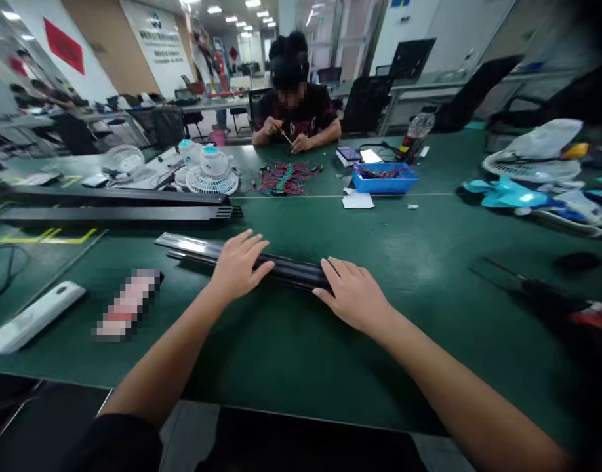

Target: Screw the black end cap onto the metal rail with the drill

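A long black metal strip (291,267) lies on the green table (281,341), running from the upper left toward the middle. My left hand (238,262) rests flat on top of it with the fingers stretched out. At the strip's right end, my right hand (353,293) curls its fingers over the end. A shinier grey strip (190,244) lies alongside, just left of my left hand.
Two long black rails (119,204) lie at the left, white fan parts (210,172) behind them. A person sits across the table working on wires (286,178). A blue tray (384,178), a white remote (33,316) and a blurred tool (566,305) are around.
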Demonstrator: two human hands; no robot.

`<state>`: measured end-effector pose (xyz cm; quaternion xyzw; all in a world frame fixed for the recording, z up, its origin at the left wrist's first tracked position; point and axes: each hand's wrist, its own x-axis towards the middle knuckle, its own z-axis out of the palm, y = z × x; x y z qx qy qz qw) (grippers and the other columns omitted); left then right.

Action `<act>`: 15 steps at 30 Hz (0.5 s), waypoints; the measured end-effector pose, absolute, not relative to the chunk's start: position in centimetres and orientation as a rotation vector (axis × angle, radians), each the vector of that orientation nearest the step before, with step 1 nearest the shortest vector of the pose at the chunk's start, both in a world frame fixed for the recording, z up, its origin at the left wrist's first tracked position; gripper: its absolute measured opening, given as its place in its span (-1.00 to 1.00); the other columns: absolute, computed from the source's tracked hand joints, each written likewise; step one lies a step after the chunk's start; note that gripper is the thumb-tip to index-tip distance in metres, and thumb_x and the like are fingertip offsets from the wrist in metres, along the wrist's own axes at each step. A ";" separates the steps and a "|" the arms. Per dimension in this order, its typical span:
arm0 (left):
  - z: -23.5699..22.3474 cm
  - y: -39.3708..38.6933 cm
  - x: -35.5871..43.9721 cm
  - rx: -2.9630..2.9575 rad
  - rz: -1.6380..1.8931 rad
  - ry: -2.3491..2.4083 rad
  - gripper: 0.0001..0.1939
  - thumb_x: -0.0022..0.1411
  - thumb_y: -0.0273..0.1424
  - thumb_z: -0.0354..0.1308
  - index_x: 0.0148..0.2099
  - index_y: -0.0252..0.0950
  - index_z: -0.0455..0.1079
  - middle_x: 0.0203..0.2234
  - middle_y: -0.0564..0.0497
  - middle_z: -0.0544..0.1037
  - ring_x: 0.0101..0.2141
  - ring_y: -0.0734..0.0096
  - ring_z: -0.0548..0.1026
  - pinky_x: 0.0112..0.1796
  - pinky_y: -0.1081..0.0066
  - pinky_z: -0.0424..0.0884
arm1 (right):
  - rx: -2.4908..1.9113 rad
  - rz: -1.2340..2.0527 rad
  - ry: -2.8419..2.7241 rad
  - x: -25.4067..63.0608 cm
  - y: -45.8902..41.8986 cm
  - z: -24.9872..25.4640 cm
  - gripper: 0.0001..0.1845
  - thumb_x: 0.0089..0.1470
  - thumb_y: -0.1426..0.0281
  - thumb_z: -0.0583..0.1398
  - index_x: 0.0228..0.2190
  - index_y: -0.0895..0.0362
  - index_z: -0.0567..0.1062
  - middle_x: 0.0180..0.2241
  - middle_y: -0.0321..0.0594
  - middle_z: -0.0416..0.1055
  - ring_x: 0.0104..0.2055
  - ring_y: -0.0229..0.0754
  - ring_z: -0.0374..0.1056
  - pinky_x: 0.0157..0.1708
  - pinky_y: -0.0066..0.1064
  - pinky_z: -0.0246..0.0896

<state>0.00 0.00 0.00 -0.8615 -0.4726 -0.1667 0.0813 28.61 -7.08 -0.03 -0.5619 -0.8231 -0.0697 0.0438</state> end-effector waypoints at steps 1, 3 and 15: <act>-0.3 0.3 -0.9 -2.544 -0.465 -1.479 -0.33 0.48 0.04 -0.09 0.32 -0.34 0.39 0.30 -0.29 0.46 0.38 -0.17 0.23 0.34 -0.12 0.09 | -1.740 -0.205 -2.531 28.6 -7.0 -0.1 -0.44 0.40 0.20 0.21 0.27 0.26 0.35 0.11 0.19 0.52 0.08 0.22 0.47 -0.08 -0.11 0.40; -0.7 0.7 -2.4 -2.561 -0.408 -1.536 -0.37 0.48 0.04 -0.11 0.26 -0.28 0.43 0.16 -0.27 0.57 0.25 -0.15 0.39 0.29 -0.16 0.15 | -1.766 -0.197 -2.551 28.9 -6.8 -0.4 -0.53 0.37 0.33 0.24 0.23 0.21 0.39 -0.03 0.11 0.57 -0.04 0.14 0.51 -0.18 -0.19 0.39; -1.5 -0.7 -1.4 -2.564 -0.231 -1.302 -0.27 0.42 0.25 -0.16 0.16 -0.21 0.46 -0.11 -0.19 0.63 -0.12 -0.04 0.52 -0.03 0.05 0.31 | -1.576 -0.093 -2.491 34.5 -8.7 -1.7 -0.41 0.38 0.16 0.16 0.28 0.23 0.35 -0.01 0.16 0.55 -0.05 0.23 0.52 -0.16 -0.05 0.48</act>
